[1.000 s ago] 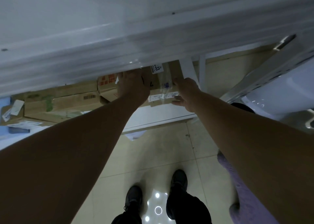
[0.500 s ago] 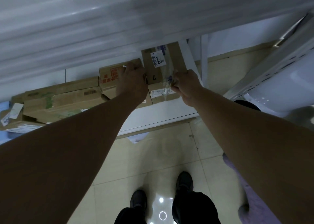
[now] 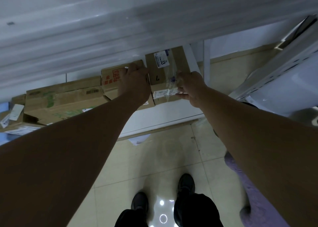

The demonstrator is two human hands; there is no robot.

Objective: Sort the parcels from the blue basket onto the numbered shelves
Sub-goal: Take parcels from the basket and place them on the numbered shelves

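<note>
Down at the right end of the white shelf (image 3: 163, 113), the parcel (image 3: 161, 82) with the handwritten 7 sits between both hands, touching a red-printed box (image 3: 110, 77) on its left. The left hand (image 3: 136, 82) is curled over the parcel's upper left edge at that seam. The right hand (image 3: 191, 87) grasps its front right corner, fingers bent against the taped side.

brown taped parcel (image 3: 160, 78) | lying flat | white shelf (image 3: 163, 114), right end
</note>
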